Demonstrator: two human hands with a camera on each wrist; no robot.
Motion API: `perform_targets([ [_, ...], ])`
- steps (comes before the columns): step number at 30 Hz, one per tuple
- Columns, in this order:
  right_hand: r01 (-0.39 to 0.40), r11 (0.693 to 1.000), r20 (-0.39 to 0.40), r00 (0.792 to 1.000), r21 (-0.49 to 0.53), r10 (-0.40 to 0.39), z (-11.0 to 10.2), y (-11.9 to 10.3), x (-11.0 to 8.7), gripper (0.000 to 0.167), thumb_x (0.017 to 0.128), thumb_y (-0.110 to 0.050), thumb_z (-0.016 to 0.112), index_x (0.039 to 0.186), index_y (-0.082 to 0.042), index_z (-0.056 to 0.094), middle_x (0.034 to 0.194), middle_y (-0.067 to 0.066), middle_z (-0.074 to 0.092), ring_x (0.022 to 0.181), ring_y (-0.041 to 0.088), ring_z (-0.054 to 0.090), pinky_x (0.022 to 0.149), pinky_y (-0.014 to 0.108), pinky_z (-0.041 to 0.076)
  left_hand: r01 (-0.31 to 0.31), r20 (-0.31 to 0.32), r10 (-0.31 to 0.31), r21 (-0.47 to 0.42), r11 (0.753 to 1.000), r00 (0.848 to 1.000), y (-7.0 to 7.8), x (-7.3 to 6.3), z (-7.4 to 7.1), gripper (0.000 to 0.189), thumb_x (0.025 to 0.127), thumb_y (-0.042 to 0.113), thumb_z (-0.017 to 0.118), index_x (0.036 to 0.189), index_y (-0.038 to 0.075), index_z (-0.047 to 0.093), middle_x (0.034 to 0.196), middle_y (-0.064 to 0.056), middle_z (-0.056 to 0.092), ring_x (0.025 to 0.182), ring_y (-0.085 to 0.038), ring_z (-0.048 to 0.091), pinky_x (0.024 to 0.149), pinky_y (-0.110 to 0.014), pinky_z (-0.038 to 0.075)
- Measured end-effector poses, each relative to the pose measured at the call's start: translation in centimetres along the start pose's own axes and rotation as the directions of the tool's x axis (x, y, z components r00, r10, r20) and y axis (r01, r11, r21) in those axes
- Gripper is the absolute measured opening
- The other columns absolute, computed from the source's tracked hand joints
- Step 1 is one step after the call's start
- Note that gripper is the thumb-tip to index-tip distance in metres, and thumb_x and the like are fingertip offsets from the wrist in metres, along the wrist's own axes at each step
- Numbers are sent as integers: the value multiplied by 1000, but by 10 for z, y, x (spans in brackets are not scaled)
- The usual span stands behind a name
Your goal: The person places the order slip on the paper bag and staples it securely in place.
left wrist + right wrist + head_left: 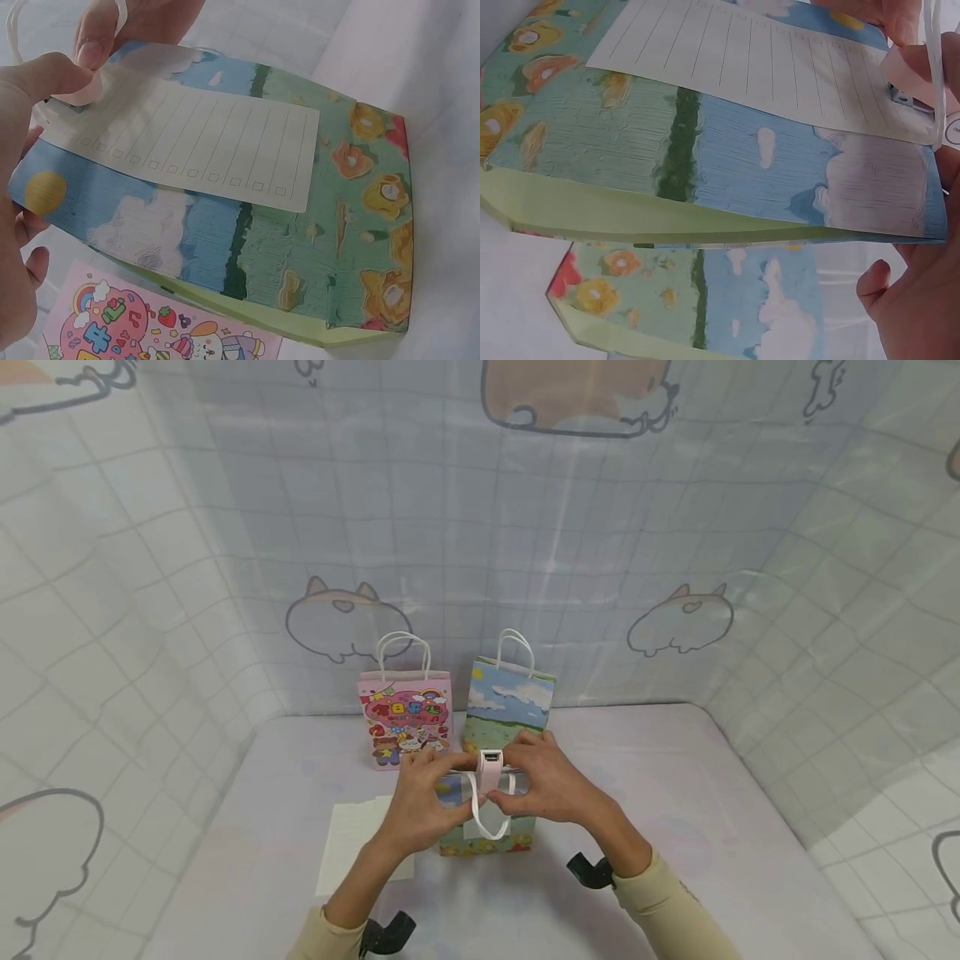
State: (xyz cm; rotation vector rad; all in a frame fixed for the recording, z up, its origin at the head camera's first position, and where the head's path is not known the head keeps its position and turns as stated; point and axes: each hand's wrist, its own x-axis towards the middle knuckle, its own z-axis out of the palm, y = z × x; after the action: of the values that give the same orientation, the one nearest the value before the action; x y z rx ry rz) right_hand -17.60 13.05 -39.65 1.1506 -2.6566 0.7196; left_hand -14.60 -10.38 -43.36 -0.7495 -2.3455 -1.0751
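Note:
A small pink stapler (490, 770) sits over the top edge of a paper gift bag (315, 255) painted with blue sky, clouds and yellow flowers. Between its jaws lies the top of a lined checklist sheet (217, 142), flat against the bag's front. My left hand (422, 803) grips the stapler from the left, thumb on it, with other fingers behind the bag. From the right, my right hand (551, 783) pinches the stapler too, its fingers around the bag's top edge. A white handle (491, 835) of the bag loops down in front.
Behind stand a pink cartoon gift bag (408, 714) and a second sky-and-flower bag (510, 693), both upright with white handles. Loose paper sheets (345, 843) lie on the table to the left. A patterned curtain (480, 543) encloses the back and sides.

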Motion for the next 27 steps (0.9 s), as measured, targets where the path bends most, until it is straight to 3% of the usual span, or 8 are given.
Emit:
perform_targets([
  [8,22,1000,-16,1000,-4,-22,1,0,-1,25,84,-47,74,92,-24,67,84,-19,60,93,5,47,87,39,33,-13,-2,13,11,1000,1000,1,1,-1,53,71,34,92,119,24,73,108,13,73,86,-6,40,84,-42,26],
  [27,34,999,-30,999,8,-34,1,2,-1,25,84,-50,73,89,-27,65,83,-22,58,93,4,47,85,38,32,-1,10,1,18,1000,1000,1,0,0,55,70,36,92,120,23,72,111,11,73,91,-7,44,86,-42,27],
])
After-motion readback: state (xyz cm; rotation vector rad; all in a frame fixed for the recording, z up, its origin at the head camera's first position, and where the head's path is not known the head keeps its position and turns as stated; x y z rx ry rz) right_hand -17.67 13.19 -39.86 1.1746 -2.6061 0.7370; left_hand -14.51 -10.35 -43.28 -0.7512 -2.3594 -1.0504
